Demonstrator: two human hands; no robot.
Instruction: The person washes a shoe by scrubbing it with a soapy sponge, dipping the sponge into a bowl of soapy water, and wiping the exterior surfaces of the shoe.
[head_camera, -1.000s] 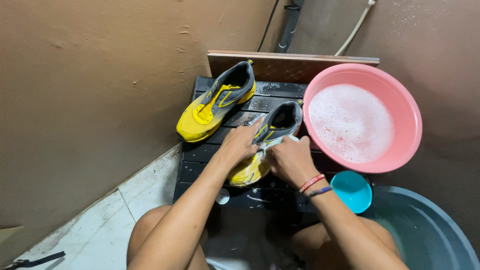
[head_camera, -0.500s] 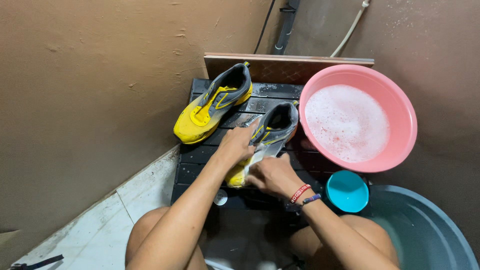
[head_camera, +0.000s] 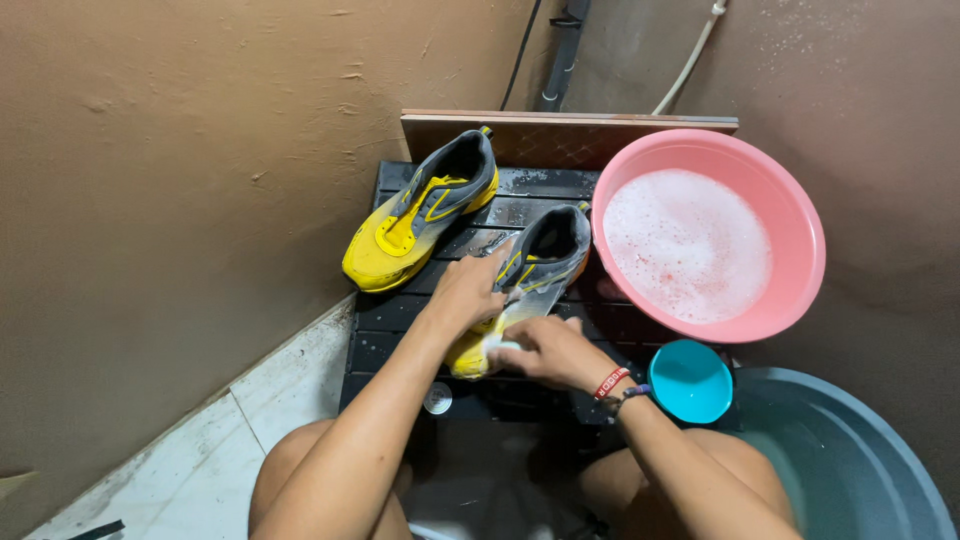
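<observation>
While the right hand works along the shoe, the following values apply.

Change, right hand (head_camera: 545, 350): vs. the two prior frames it sits lower, nearer the toe of the shoe; 1 s ago it was at mid-shoe, beside the tongue. The white scrubbing item (head_camera: 500, 345) in its grip moves with it.
Change, left hand (head_camera: 468, 290): approx. same spot on the shoe's left flank; no shift worth noting.
Meaning: stroke runs from the lace area toward the toe; judged as scrubbing in progress, the toe section now under treatment.
Right hand state: clenched around the white scrubbing item; brush or cloth, cannot tell.
Left hand state: fingers spread, pressed flat on the upper, pinning the shoe, not gripping it closed.
Near shoe (head_camera: 535, 265): yellow and grey, wet, on the black slatted platform (head_camera: 400, 320), toe pointing toward the person, heel toward the wall. It lies under both hands; the toe is just left of the right hand.
Second shoe (head_camera: 420, 210): same colours, further back-left on the platform, apart from both hands.
Pink basin (head_camera: 800, 290): foamy water, just right of the near shoe's heel.
Blue scoop (head_camera: 690, 380): near the right wrist, at the rim of the grey tub (head_camera: 860, 470).
</observation>
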